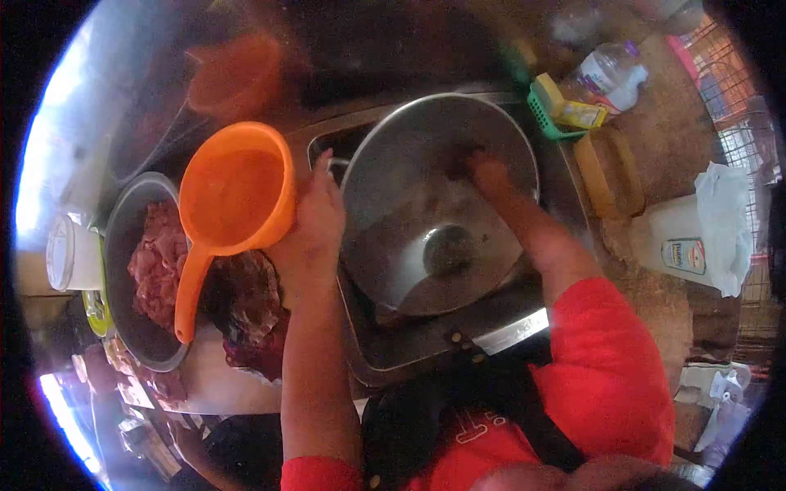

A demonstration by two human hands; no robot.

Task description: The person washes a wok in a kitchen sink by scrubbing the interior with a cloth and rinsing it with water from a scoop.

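Note:
A large round metal pot (393, 245) sits in the sink (393, 362), its shiny inside facing me. My left hand (319, 208) is at its left side, fingers around the loop handle (338, 162). Deep inside the pot, my right hand (491, 175) reaches to the far wall. A dark patch lies by its fingertips; whether that is a scrubber or a reflection is unclear. Close beside my left hand is an orange plastic dipper (236, 196), seemingly with water in it. Its handle points toward me.
Left of the dipper, a grey basin (120, 258) contains raw meat (156, 264). More dark meat (252, 301) lies by my left forearm. Right of the sink are a green basket (543, 116) with a sponge (549, 92), a plastic bottle (605, 73), a yellowish tray (608, 172) and a white container (657, 239).

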